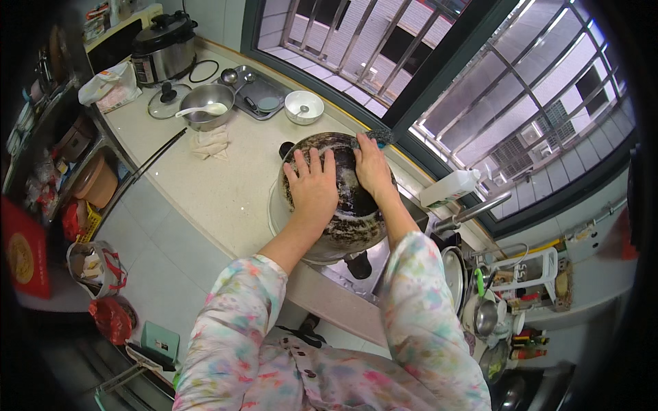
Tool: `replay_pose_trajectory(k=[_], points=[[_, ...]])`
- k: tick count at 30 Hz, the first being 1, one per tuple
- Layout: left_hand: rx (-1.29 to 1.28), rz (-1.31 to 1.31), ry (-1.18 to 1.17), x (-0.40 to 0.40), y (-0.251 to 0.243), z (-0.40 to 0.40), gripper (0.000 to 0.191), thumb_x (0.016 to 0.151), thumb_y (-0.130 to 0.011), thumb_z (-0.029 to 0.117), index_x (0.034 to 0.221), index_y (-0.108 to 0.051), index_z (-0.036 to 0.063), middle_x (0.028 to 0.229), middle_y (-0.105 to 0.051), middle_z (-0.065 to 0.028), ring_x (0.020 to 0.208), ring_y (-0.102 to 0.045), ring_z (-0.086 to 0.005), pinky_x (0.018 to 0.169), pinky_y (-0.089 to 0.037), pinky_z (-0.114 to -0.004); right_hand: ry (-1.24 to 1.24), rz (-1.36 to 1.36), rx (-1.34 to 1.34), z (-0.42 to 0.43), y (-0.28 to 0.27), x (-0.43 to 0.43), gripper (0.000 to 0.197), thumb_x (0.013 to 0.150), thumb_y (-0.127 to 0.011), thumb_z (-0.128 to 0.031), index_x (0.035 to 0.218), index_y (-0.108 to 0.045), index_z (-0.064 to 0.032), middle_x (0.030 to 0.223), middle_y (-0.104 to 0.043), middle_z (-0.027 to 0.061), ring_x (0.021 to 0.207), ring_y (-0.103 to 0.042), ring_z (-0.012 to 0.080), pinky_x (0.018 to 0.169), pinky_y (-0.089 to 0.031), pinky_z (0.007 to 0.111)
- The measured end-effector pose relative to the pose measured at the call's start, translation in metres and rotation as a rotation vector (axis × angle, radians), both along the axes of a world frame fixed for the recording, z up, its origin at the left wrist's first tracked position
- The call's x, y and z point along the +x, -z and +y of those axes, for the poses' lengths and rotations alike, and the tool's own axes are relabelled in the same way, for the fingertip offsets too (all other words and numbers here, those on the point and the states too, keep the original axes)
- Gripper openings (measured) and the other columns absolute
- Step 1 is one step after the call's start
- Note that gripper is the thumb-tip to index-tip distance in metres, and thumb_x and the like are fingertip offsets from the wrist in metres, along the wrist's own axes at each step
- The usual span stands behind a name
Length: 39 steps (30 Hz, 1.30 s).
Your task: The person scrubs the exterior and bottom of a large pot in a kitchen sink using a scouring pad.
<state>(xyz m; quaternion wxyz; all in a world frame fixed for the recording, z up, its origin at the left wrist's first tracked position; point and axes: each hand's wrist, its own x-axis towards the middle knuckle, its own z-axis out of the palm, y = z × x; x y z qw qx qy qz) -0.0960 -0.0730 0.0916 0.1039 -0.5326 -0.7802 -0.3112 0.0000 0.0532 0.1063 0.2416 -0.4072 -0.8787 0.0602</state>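
A scorched cooking pot [349,187] rests upside down at the sink's edge, its blackened, scratched base facing up. My left hand [311,185] lies palm down on the left part of the base, fingers spread. On its right part rests my right hand [372,167], fingers pointing towards the window. Neither hand shows anything held. Just beyond the right fingertips is a dark steel-wool scourer [380,136]. One black pot handle [359,265] points towards me, and another [286,149] juts out at the far left. A pale rim [273,216] shows beneath the pot's left side.
To the right stand a white plastic bottle [450,189] and the faucet [470,211]. Along the back are a white bowl [304,107], a metal tray [275,91], a steel bowl [208,110] and a pressure cooker [164,51]. A folded cloth [209,144] lies left, near dark chopsticks [159,154].
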Motion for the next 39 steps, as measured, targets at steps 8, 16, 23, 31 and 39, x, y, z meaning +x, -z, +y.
replay_pose_trajectory(k=[8,16,23,31,39], points=[[0.014,0.060,-0.043,-0.022,-0.005,-0.010,0.044,0.084,-0.042,0.013,0.127,-0.042,0.0057,0.127,-0.047,-0.0202,0.121,-0.039,-0.0438,0.097,-0.026,-0.060,-0.129,-0.071,0.041,-0.060,0.000,0.016,0.038,0.088,-0.049,-0.014,0.126,-0.046,-0.0073,0.132,-0.045,0.0142,0.124,-0.038,0.0367,0.103,-0.029,0.051],[0.066,-0.063,0.011,-0.031,0.001,-0.007,0.046,0.084,-0.040,0.014,0.129,-0.040,0.0032,0.129,-0.044,-0.0249,0.124,-0.033,-0.0461,0.100,-0.018,-0.060,-0.085,0.095,0.040,-0.081,0.005,0.019,0.033,0.082,-0.055,-0.009,0.115,-0.055,-0.0041,0.120,-0.053,0.0190,0.116,-0.045,0.0398,0.096,-0.038,0.043],[0.079,-0.075,0.057,-0.014,-0.004,-0.007,0.046,0.084,-0.041,0.014,0.129,-0.041,0.0031,0.128,-0.045,-0.0248,0.123,-0.034,-0.0459,0.101,-0.018,-0.060,0.107,-0.045,0.271,-0.030,-0.019,0.017,0.030,0.077,-0.061,-0.010,0.107,-0.061,-0.0063,0.097,-0.056,0.0165,0.091,-0.052,0.0340,0.077,-0.044,0.042],[0.079,-0.054,0.009,-0.029,-0.003,-0.009,0.045,0.083,-0.042,0.013,0.127,-0.042,0.0035,0.127,-0.046,-0.0239,0.122,-0.034,-0.0459,0.100,-0.020,-0.061,-0.002,-0.073,0.231,-0.103,-0.011,0.030,0.029,0.078,-0.058,-0.007,0.107,-0.058,-0.0036,0.087,-0.052,0.0156,0.085,-0.052,0.0333,0.072,-0.045,0.041],[0.111,0.037,0.005,-0.013,0.003,-0.002,0.044,0.083,-0.051,0.015,0.126,-0.045,0.0064,0.124,-0.050,-0.0186,0.117,-0.041,-0.0430,0.095,-0.028,-0.058,0.231,-0.107,0.286,-0.042,-0.009,0.024,0.025,0.081,-0.059,-0.015,0.104,-0.060,-0.0064,0.086,-0.051,0.0148,0.085,-0.054,0.0318,0.070,-0.044,0.041]])
